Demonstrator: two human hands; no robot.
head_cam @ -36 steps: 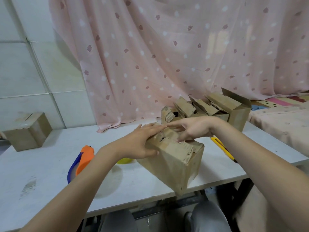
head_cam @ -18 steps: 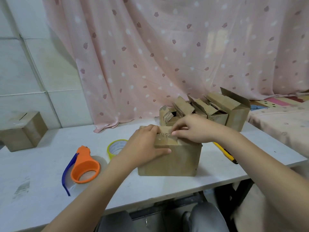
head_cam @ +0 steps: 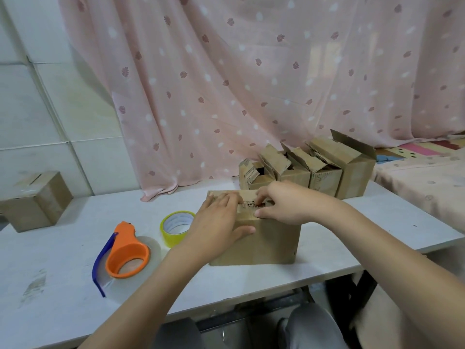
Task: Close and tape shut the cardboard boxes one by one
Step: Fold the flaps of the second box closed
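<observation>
Left hand lying flat, fingers spread, pressing cardboard box top flaps. Right hand pinching torn flap edge. Box sitting upright near table front edge, long axis running left-right.

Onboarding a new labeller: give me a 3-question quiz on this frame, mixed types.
1. True or false: the orange tape dispenser lies untouched on the table.
2. The yellow tape roll is: A) on the box, B) left of the box, C) in a hand.
3. Fill in: both hands rest on the ___ of the near box.

Key: 1 true; 2 B; 3 top. The left hand lies flat and the right hand pinches the flaps.
</observation>
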